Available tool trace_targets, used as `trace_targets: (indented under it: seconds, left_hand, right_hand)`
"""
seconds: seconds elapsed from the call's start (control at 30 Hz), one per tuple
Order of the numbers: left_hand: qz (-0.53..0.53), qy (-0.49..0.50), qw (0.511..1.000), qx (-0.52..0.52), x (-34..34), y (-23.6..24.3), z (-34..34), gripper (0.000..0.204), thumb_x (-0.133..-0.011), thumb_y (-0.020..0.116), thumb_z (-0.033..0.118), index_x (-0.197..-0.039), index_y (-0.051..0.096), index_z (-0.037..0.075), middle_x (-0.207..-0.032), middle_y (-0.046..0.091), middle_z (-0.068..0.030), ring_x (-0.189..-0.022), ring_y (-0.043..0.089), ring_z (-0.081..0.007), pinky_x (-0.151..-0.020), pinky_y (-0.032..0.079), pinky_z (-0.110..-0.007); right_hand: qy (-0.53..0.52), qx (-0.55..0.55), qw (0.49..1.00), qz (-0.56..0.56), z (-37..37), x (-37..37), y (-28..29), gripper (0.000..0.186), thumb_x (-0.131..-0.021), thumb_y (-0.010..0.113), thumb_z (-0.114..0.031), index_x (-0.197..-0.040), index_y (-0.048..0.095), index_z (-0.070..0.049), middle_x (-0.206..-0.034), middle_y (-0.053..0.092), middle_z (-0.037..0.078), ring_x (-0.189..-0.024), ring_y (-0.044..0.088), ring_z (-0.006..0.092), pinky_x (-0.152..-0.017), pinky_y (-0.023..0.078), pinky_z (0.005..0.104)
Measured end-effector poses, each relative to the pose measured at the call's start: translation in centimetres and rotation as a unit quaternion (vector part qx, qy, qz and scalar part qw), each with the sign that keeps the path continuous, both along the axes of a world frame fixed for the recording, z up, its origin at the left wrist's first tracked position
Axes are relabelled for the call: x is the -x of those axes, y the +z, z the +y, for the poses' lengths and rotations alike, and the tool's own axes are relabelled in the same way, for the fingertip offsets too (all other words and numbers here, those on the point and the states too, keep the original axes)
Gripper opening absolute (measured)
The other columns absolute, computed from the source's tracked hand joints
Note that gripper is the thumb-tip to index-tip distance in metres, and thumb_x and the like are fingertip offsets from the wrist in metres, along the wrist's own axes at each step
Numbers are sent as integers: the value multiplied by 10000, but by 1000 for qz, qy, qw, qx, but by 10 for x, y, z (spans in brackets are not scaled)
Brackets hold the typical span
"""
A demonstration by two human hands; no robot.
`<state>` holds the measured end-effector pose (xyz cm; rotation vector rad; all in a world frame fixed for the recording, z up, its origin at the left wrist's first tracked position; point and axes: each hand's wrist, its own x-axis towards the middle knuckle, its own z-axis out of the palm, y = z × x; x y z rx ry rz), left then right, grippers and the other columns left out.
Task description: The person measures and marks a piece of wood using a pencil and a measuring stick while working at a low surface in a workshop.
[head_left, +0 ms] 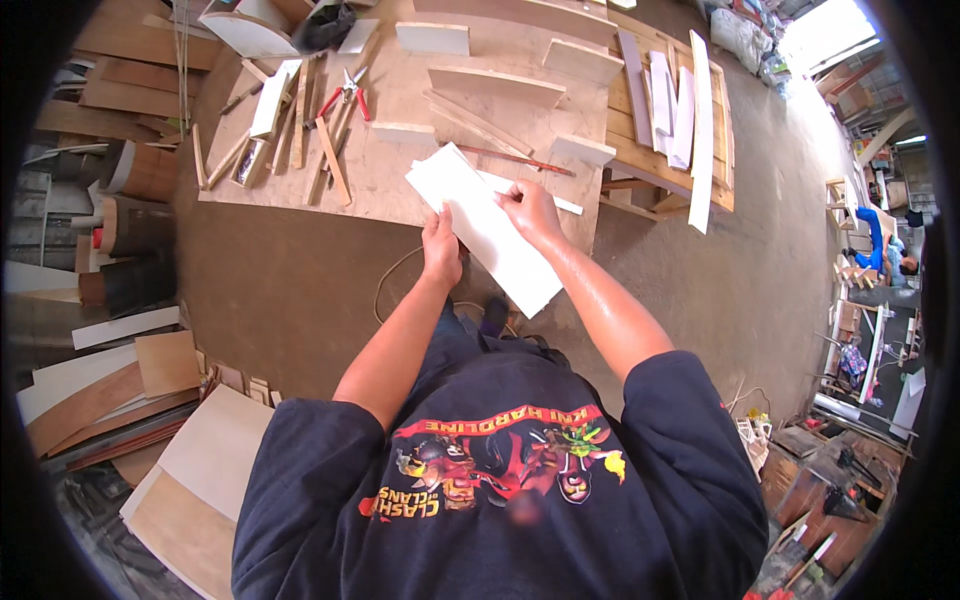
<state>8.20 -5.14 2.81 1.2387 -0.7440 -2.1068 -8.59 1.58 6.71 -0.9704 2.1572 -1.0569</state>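
Both my hands hold white rectangular boards, apparently stacked and angled just in front of the workbench's near edge. My left hand grips their left edge, and my right hand is closed on their upper right part, near a narrow white piece sticking out underneath. Behind them on the plywood benchtop lie a long reddish-brown strip, pale strips, and short panels standing on edge. Red-handled pliers lie to the left among several wooden sticks.
A slatted wooden table with pale planks adjoins the bench's right. Stacked boards lean at lower left. A cable lies on the floor by my feet. Another person in blue is at far right among materials.
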Motion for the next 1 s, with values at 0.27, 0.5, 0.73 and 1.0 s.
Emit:
trace_targets:
  seconds: [0.27,0.5,0.73,1.0]
  left_hand:
    - [37,-4,999,-19,0,8,14,382,-1096,474,367,-1367,521,102,-1211,651,-53,-1029,676,-202,-824,594,-386]
    - [47,-76,995,-33,-13,-3,16,374,-1092,483,341,-1357,524,80,-1236,655,-55,-1086,674,-215,-897,586,-423]
    - [50,-108,993,-27,-35,2,-60,427,-1071,528,280,-1424,522,38,-1298,653,-99,-1163,651,-207,-957,560,-408]
    - [-53,-303,932,190,-26,17,-112,478,-1012,658,176,-1451,545,26,-1177,696,-58,-1026,631,-100,-902,509,-279]
  right_hand:
    - [-50,1,999,19,14,-20,-18,231,-915,711,-260,-930,697,-30,-815,718,167,-771,709,329,-698,529,438]
    - [-98,13,994,37,19,-28,-33,211,-951,659,-273,-933,695,-66,-790,697,183,-774,684,397,-685,511,493]
    - [-39,-11,996,77,29,-14,-33,236,-939,674,-316,-901,709,-86,-745,682,153,-730,677,362,-653,501,469]
    - [9,-16,997,72,16,-8,-17,236,-923,680,-335,-886,719,-105,-810,706,132,-786,681,366,-679,511,473]
